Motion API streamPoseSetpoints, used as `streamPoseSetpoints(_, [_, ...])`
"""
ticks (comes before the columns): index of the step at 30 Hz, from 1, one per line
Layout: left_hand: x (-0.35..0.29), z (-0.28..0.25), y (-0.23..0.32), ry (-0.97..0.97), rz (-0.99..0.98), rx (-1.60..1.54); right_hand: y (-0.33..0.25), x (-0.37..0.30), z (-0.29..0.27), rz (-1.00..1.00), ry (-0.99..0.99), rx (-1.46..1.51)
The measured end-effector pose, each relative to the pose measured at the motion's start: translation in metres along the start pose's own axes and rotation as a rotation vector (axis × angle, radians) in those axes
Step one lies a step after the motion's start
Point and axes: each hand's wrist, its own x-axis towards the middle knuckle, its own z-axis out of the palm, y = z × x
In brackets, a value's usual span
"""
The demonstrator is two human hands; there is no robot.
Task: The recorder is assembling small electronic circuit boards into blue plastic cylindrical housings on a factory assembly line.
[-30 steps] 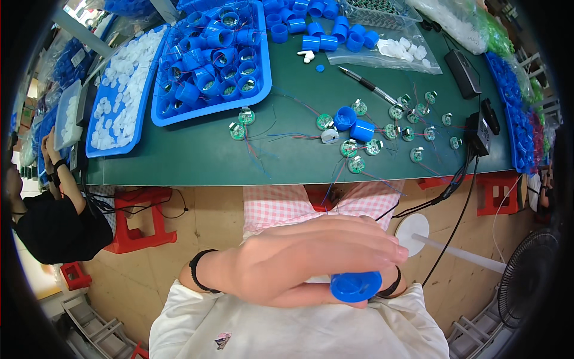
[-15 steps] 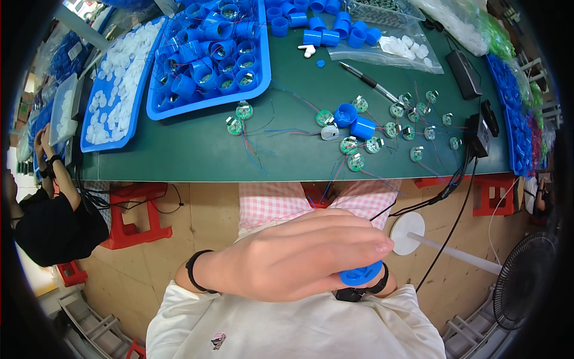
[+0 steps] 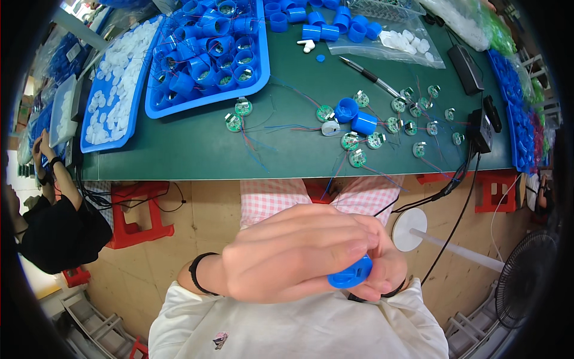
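In front of my chest, my left hand (image 3: pixel 287 257) lies across my right hand (image 3: pixel 388 266), its fingers pressed together. Between the two hands sits a blue plastic cup (image 3: pixel 350 274); only one rounded end with a small slot shows, and the rest is hidden. The fingers of my right hand curl around its right side. On the green table (image 3: pixel 197 146) ahead, two similar blue cups (image 3: pixel 363 124) lie among several round green circuit boards (image 3: pixel 357 158) with thin red and blue wires.
A blue tray (image 3: pixel 260 90) holds cups with boards inside; another tray (image 3: pixel 107 145) to its left holds white discs. A pen (image 3: pixel 371 76), a plastic bag (image 3: pixel 365 52) and black boxes (image 3: pixel 480 130) lie at the right. A fan (image 3: pixel 526 275) stands lower right; a person (image 3: pixel 63 224) works at left.
My right hand has come into view from behind the left, its fingers now showing around the blue cup. The cup has shifted slightly left and tilted.
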Motion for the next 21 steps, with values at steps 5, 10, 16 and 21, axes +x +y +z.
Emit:
streamPoseSetpoints(5, [-0.006,-0.003,-0.007,-0.028,0.019,0.087,-0.002,-0.001,0.001,0.043,0.038,0.008])
streamPoseSetpoints(10, [-0.009,-0.002,-0.009,0.0,0.059,0.126,-0.004,0.0,0.001,0.086,0.043,-0.004])
streamPoseSetpoints(16, [-0.007,0.001,-0.008,0.016,0.078,0.042,-0.003,0.002,-0.003,0.114,0.065,-0.05])
streamPoseSetpoints(21, [-0.006,0.0,-0.004,0.039,0.087,-0.128,0.012,0.005,-0.014,0.056,-0.056,0.17])
